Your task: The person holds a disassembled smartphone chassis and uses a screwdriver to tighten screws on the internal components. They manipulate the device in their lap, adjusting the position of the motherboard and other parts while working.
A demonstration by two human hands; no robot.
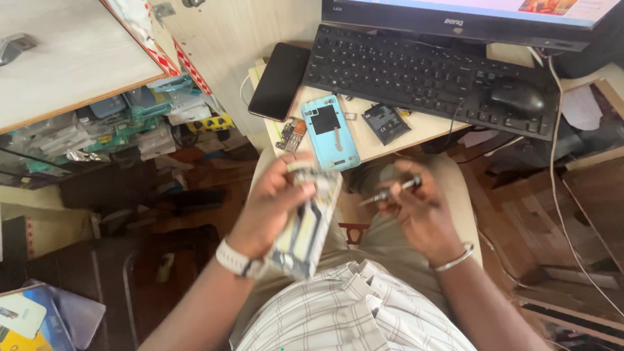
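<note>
On desk [390, 140], keyboard [416, 71], monitor [468, 19], cluttered shelves [117, 127]

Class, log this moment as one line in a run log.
left hand: holds opened phone body | right hand: holds thin metal screwdriver | desk: light-blue back cover, black battery

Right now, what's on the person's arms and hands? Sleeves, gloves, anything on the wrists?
Both forearms are bare with no gloves. The left hand has a white band, like a watch strap, at the wrist. The right hand has a thin silver bangle at the wrist. No sleeves reach the forearms.
</note>
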